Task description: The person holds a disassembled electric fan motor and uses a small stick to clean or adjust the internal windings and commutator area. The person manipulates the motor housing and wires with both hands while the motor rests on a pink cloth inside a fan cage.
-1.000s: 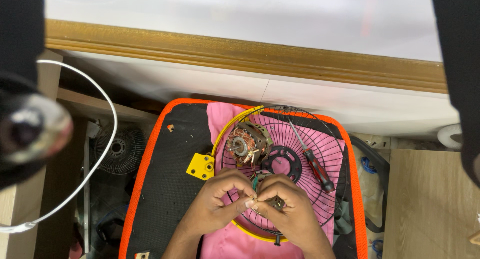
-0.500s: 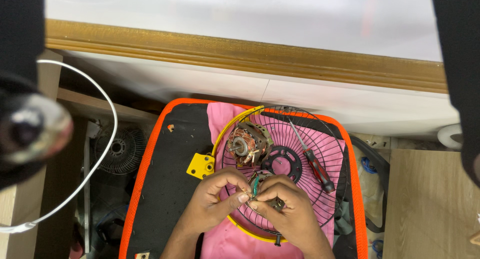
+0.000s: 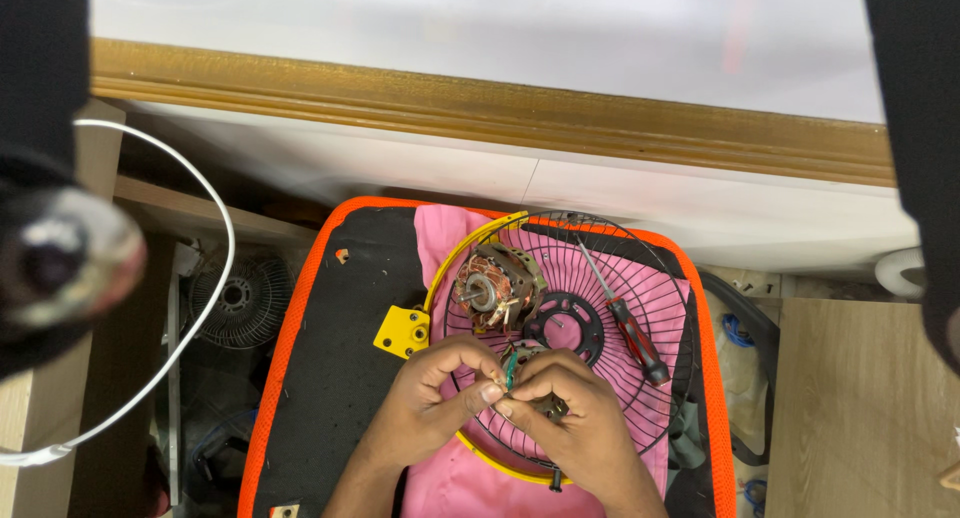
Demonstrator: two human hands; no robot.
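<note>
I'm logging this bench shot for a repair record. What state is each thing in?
Fan motor: bare, copper windings exposed, lying on the grille.
Wire fan grille: detached, lying flat on pink cloth.
Screwdriver: lying unused on the grille.
Left hand: pinching thin wires.
Right hand: pinching the same wires, fingertips meeting.
Yellow bracket: lying on the mat.

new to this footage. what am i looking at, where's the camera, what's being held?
One view only, from a camera worn on a person's head, looking down at their own bare hands; no robot. The left hand and right hand pinch thin wires and a small dark part together. Under them lies a black wire fan guard with a yellow rim, on a pink cloth over an orange-edged black mat. A bare fan motor and a red-handled screwdriver rest on the guard.
</note>
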